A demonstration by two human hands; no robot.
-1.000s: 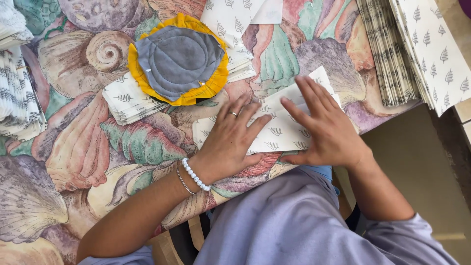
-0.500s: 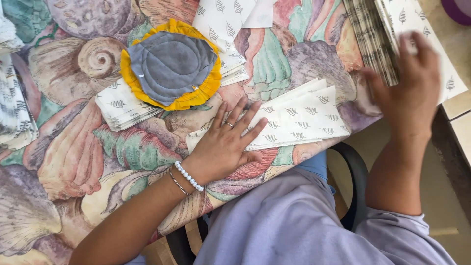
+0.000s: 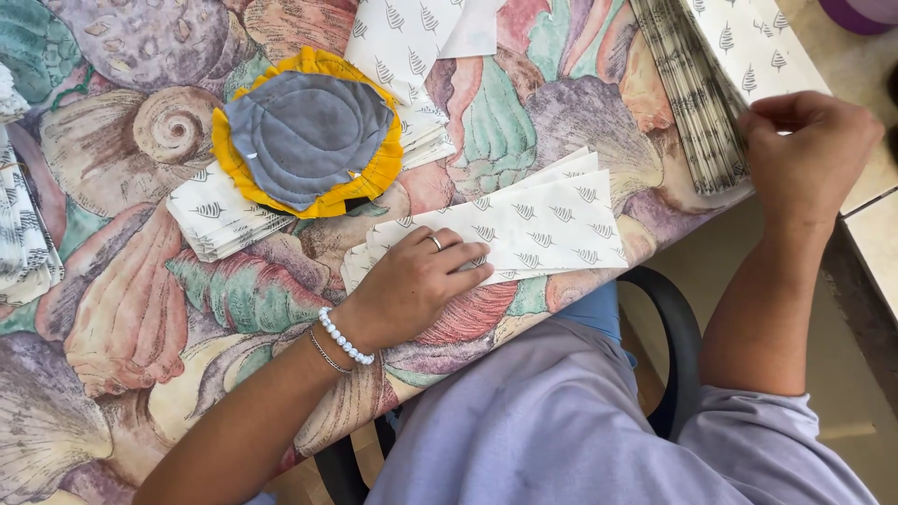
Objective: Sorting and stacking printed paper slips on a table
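Observation:
My left hand (image 3: 412,281), with a ring and a white bead bracelet, lies palm down on the left end of a small pile of folded white papers printed with grey leaves (image 3: 533,224), near the table's front edge. My right hand (image 3: 809,154) is at the right edge of the table, fingers curled on the edge of a thick stack of the same printed sheets (image 3: 697,93). Whether a single sheet is pinched there is hard to tell.
The table wears a cloth with large seashell prints (image 3: 122,309). A round grey and yellow fabric pad (image 3: 304,131) rests on another pile of folded papers (image 3: 220,215). More printed paper lies at the left edge (image 3: 23,234) and top (image 3: 412,47). A black chair rim (image 3: 673,318) sits below.
My right hand left the folded pile and reached up right to the thick stack. My left hand stayed on the pile, its fingers now drawn closer together.

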